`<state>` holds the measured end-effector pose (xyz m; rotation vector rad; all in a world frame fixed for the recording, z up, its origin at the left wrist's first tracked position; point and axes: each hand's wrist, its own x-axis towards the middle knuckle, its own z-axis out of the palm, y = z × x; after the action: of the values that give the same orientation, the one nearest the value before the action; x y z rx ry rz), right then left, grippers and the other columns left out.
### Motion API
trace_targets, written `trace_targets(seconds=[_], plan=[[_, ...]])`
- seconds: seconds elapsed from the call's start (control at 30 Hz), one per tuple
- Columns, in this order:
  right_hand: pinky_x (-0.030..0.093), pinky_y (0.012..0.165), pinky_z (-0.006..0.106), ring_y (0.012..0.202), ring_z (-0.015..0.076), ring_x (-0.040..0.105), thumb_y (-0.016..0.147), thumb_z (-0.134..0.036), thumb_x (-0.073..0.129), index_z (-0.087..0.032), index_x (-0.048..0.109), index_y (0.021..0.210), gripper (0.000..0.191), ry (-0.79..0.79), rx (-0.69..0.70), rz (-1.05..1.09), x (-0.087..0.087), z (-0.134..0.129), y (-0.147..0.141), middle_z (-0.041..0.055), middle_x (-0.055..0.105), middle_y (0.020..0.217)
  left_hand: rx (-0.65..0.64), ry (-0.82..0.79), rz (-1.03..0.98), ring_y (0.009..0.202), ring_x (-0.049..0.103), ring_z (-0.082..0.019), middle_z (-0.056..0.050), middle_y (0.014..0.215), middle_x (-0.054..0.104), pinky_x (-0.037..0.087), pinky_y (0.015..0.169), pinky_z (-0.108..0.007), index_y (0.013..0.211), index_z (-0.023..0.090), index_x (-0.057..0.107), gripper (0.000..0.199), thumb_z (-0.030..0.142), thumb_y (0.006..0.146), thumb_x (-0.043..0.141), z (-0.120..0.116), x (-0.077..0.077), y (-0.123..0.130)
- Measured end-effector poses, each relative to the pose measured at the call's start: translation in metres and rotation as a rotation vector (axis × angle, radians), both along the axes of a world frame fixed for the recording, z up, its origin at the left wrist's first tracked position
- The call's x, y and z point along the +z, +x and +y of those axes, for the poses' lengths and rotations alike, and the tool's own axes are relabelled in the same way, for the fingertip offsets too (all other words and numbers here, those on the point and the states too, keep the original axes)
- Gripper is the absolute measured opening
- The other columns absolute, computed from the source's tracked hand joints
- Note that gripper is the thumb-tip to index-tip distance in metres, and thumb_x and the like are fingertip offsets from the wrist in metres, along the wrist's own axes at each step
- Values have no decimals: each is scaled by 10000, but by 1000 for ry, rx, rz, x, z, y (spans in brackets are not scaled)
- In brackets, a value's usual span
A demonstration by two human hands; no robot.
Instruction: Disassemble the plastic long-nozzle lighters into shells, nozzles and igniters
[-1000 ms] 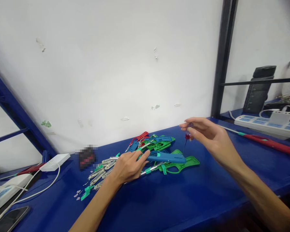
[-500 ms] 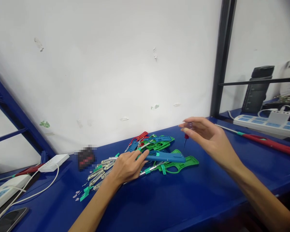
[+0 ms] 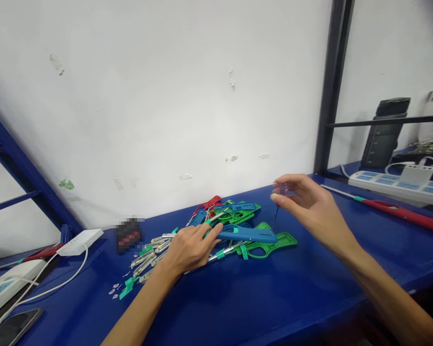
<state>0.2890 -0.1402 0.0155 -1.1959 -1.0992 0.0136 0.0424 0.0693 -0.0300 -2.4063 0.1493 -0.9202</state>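
Observation:
My left hand (image 3: 193, 247) is closed around a blue long-nosed gas lighter (image 3: 252, 234), its handle pointing right. My right hand (image 3: 306, 202) pinches a small screwdriver (image 3: 283, 189) with a clear and red handle, shaft down. The screwdriver's tip is close to the handle end of the blue lighter; whether it touches cannot be made out. Under the lighter lies a green lighter shell (image 3: 274, 247) with a metal tube. Behind it are more opened shells, green (image 3: 238, 217), blue (image 3: 236, 206) and red (image 3: 212, 202). Several clear gas tanks (image 3: 144, 262) lie left of my left hand.
Small green parts (image 3: 128, 287) and bits lie on the blue table (image 3: 274, 307). A red lighter (image 3: 404, 214) and a power strip (image 3: 400, 186) are at right. A white box (image 3: 81, 241), cables and a phone (image 3: 16, 328) are at left; a wall rises behind.
My right hand has shifted slightly and its thumb and fingers sit differently on the screwdriver, covering more of the red part. My left hand and the blue lighter stay in place.

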Motion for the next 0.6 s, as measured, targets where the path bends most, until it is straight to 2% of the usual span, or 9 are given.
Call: trace_targets(seconds=[0.07,0.13,0.27,0.37,0.47,0.53,0.6], plan=[[607,864,320,980,195,687,845,-450,868,-312,733,1052,283,6,-27,1,0,0,1,10,715,1034,-1,1,-2,765,687,-141,-37,1034,699,608,645,-276,1245,155,652,254,316,1049,674,0,0,0],[607,901,340,993,202,704,887,-453,830,-323,732,1112,278,6,-17,9,0,-1,1,12,729,1021,-2,3,-5,764,687,-141,-37,1033,700,608,644,-275,1244,155,653,252,315,1050,674,0,0,0],[615,956,390,1084,234,736,992,-452,702,-324,688,1307,340,-5,51,24,-1,-2,1,49,767,1166,-2,3,-11,768,688,-142,-38,1036,700,609,646,-276,1244,155,653,252,314,1049,674,0,0,0],[614,915,360,1025,213,733,1011,-430,677,-324,696,1316,324,12,68,31,-1,-3,2,46,746,1155,1,0,-17,765,688,-141,-37,1033,699,608,642,-274,1244,155,652,252,314,1049,674,-1,1,0],[573,935,323,1006,176,681,1022,-425,654,-373,665,1342,325,85,51,40,0,-5,7,13,682,1136,6,-6,-21,765,688,-141,-37,1033,699,607,642,-273,1246,155,652,252,311,1050,673,-1,3,-1],[551,874,300,928,155,627,1033,-446,613,-404,646,1346,317,103,42,36,1,-9,13,-3,627,1087,8,-8,-20,763,688,-141,-37,1033,700,608,642,-274,1248,155,652,252,310,1050,673,-1,4,-1],[507,686,286,739,136,534,1049,-490,552,-393,672,1291,287,33,44,23,3,-14,20,-9,587,995,9,-10,-18,761,687,-140,-36,1030,700,608,642,-274,1248,155,652,252,310,1050,672,-1,4,-1]])
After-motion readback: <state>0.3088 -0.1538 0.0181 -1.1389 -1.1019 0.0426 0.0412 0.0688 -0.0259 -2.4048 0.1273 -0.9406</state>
